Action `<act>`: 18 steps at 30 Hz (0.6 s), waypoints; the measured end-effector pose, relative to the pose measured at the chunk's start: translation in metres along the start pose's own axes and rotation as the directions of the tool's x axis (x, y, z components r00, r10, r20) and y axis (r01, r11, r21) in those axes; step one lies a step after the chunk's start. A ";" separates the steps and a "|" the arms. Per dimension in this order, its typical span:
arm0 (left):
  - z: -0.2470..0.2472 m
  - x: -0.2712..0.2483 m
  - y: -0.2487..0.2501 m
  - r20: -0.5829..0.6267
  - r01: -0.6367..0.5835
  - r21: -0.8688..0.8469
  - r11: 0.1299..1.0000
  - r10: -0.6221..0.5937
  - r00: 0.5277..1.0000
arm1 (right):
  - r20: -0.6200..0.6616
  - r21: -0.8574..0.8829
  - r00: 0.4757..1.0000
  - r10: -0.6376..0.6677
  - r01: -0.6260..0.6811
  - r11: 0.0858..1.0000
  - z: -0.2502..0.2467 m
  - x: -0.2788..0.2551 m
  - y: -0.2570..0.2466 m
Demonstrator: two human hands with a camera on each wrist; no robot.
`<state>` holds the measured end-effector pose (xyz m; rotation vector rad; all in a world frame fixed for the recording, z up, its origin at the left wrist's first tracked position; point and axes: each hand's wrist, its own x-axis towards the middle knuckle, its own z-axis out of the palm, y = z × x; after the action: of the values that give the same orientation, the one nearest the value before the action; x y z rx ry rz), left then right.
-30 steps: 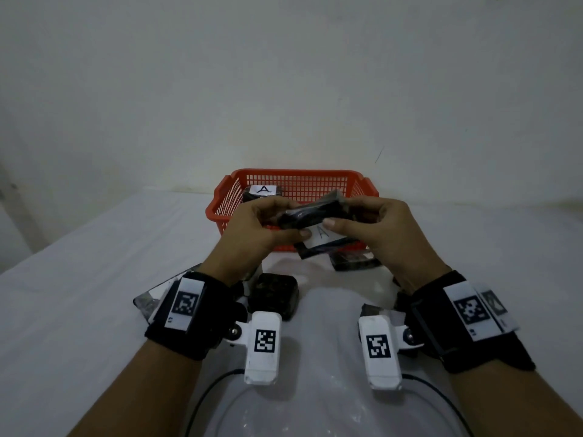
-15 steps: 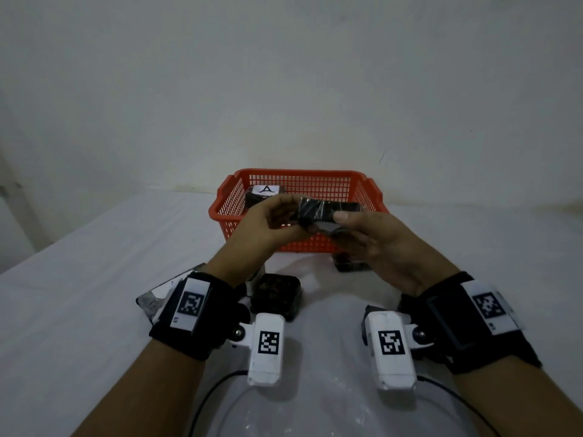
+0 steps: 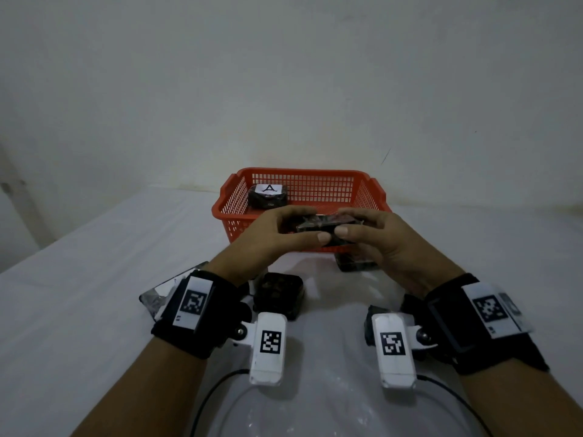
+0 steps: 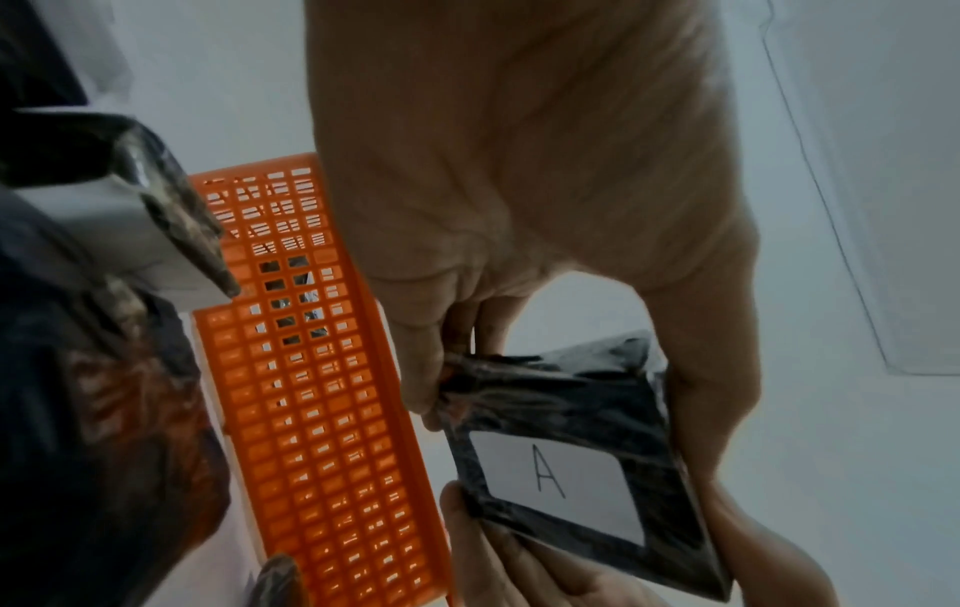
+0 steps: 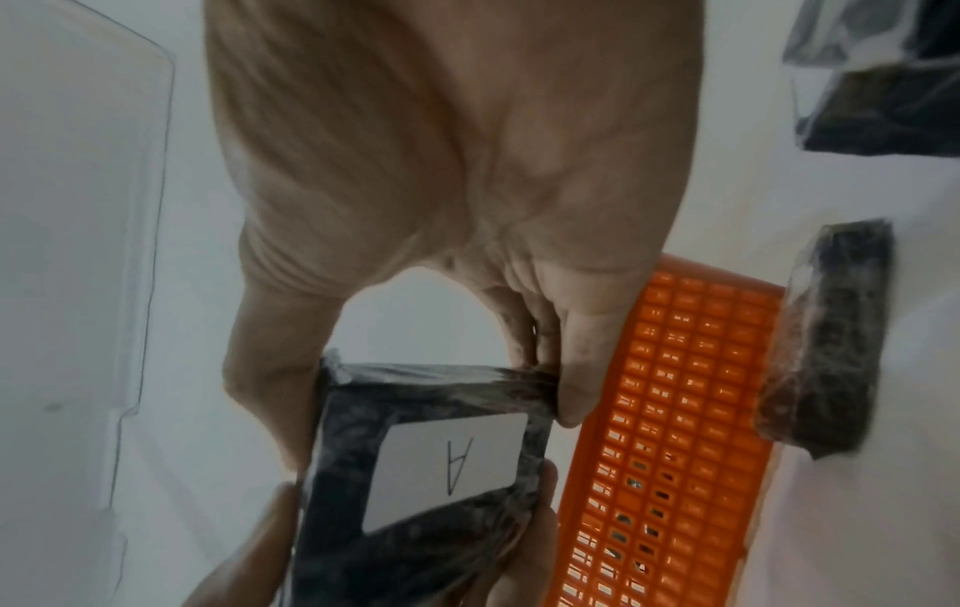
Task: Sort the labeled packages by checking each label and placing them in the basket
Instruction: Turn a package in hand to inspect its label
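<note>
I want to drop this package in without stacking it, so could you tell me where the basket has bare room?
The basket looks free from its middle to its right wall. Its back-left corner holds a package labelled A. In front of the basket it is crowded: loose packages lie there below both hands.

Orange basket point(image 3: 318, 181), black package point(image 4: 566, 394)

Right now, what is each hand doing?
Left hand: grips the black package labelled A.
Right hand: grips the same package.
</note>
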<state>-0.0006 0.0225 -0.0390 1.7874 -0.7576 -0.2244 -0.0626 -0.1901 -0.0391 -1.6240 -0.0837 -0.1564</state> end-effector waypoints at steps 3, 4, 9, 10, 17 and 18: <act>0.002 0.000 0.003 -0.007 0.005 -0.023 1.000 -0.005 1.000 | -0.008 0.021 1.000 -0.004 0.004 1.000 -0.002 -0.001 0.000; 0.002 0.000 0.004 -0.037 -0.010 -0.009 1.000 0.010 0.999 | 0.007 0.024 1.000 0.001 -0.001 1.000 -0.003 -0.001 0.000; -0.004 -0.002 0.002 -0.023 -0.013 -0.030 0.999 0.013 1.000 | 0.049 0.049 0.999 -0.014 0.011 0.999 -0.003 -0.003 0.000; -0.004 -0.003 0.002 0.001 -0.003 -0.036 0.999 0.003 1.000 | 0.027 0.048 0.999 -0.024 0.022 0.999 -0.003 -0.002 0.000; -0.002 -0.002 0.005 -0.076 -0.056 -0.022 0.998 0.054 0.996 | 0.070 0.112 0.997 -0.035 0.027 0.993 0.001 -0.006 -0.007; -0.003 -0.002 0.004 -0.065 -0.064 -0.012 0.998 0.063 0.996 | 0.040 0.104 0.999 -0.028 0.024 0.994 0.002 -0.006 -0.008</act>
<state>-0.0026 0.0252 -0.0349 1.7458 -0.7634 -0.1285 -0.0699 -0.1869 -0.0321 -1.5229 -0.1424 -0.1362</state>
